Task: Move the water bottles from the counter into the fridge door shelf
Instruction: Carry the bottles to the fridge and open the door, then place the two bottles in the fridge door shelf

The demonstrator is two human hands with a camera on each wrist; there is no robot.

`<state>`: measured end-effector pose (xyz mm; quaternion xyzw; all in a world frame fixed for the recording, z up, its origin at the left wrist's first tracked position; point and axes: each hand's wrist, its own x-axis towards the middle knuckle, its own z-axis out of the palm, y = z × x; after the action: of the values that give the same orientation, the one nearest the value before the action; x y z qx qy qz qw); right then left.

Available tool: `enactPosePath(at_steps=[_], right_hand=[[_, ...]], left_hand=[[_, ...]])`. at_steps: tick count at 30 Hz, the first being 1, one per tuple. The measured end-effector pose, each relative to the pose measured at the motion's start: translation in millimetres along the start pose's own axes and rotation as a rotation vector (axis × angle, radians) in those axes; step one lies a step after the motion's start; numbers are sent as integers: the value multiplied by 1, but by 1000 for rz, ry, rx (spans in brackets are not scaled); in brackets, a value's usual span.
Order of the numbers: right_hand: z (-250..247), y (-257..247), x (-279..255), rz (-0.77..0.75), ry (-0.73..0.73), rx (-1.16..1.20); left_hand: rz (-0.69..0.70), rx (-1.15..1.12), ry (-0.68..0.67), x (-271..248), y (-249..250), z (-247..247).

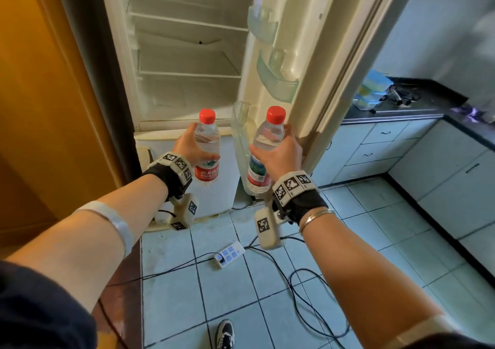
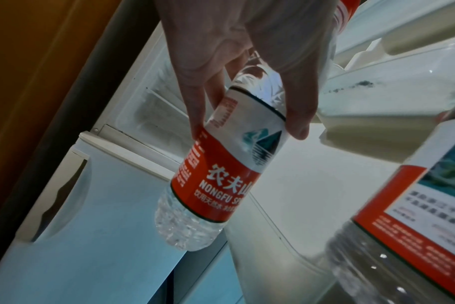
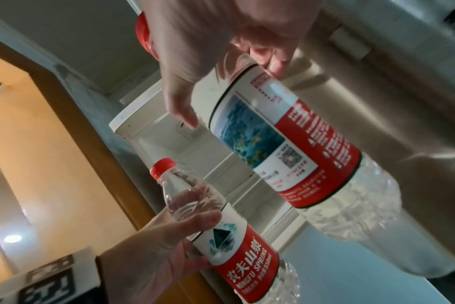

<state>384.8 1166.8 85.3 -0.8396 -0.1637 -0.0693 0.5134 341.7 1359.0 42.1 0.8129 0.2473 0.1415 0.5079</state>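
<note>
My left hand grips a clear water bottle with a red cap and red label, upright in front of the open fridge. Thumb and fingers wrap its waist in the left wrist view, around the left bottle. My right hand grips a second red-capped bottle, also seen as the right bottle, held just beside the lowest clear door shelf. Both bottles hang above the floor, a short gap apart. The left bottle shows in the right wrist view too.
The fridge interior has bare shelves. Two more door shelves sit higher on the open door. A dark counter with clutter and pale cabinets lies right. A power strip and cables cross the tiled floor. A wooden door stands left.
</note>
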Motion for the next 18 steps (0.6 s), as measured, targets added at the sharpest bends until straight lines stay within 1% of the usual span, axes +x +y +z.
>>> enactPosePath(at_steps=[4,7,11,18], right_hand=[[1,2,26,31,-3,76],[10,10,51,48,10,61],[21,25,88,54,41,56],[35,51,155,139,45,107]], left_hand=[[25,-45,7,20,15,6],[51,-115,-6,43,28,11],[90,-166,-8,85,46,22],[131,-130,-35,164,75,47]])
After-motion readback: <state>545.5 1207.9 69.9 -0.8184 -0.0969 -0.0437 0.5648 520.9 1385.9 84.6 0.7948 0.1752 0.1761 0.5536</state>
